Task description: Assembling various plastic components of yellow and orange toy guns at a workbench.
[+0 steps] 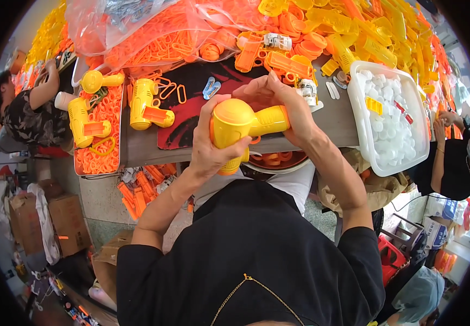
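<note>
Your left hand [209, 144] clasps the yellow shell [232, 117], thumb and fingers wrapped about its body, over the near edge of the worktop [343, 122]. Your right hand [294, 108] is curved at the shell's handle end; whether it pinches there, I cannot tell. Another shell [143, 103] lies left of the mat [186, 126]; a white tub [363, 125] sits at the worktop's near right corner.

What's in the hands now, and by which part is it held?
A yellow dryer-shaped toy: the left hand grips its rounded body; the right hand is at its handle's end.
</note>
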Available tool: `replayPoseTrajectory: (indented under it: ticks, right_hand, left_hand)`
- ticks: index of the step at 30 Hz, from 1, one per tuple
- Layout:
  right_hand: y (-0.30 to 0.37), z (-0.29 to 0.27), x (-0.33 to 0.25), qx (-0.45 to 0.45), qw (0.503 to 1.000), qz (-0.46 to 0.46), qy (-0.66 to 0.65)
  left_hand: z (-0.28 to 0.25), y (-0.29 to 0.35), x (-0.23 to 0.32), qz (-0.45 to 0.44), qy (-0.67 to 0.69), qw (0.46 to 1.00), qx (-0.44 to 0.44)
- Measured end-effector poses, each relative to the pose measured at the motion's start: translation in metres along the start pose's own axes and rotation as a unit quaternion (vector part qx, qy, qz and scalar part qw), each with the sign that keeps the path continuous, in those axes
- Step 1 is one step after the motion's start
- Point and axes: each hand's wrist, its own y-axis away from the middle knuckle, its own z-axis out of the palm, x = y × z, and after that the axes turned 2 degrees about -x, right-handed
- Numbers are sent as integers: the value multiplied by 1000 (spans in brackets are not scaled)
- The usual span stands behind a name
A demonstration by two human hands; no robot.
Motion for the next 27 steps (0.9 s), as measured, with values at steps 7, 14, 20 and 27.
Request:
replayPoseTrajectory:
  ticks: [7, 14, 20, 27]
  right_hand:
    - [20, -8, 7, 31, 985, 38, 165]
    - [59, -23, 26, 174, 860, -17, 480]
    - [32, 15, 65, 109, 717, -299, 621]
    - [-53, 0, 39, 108, 795, -109, 587]
  left_hand:
    - [-8, -15, 19, 274, -261, 919, -112]
    - [-24, -15, 29, 256, -437, 833, -224]
    - [-5, 8, -6, -226, 285, 901, 237]
    - [-63, 42, -11, -171, 221, 918, 283]
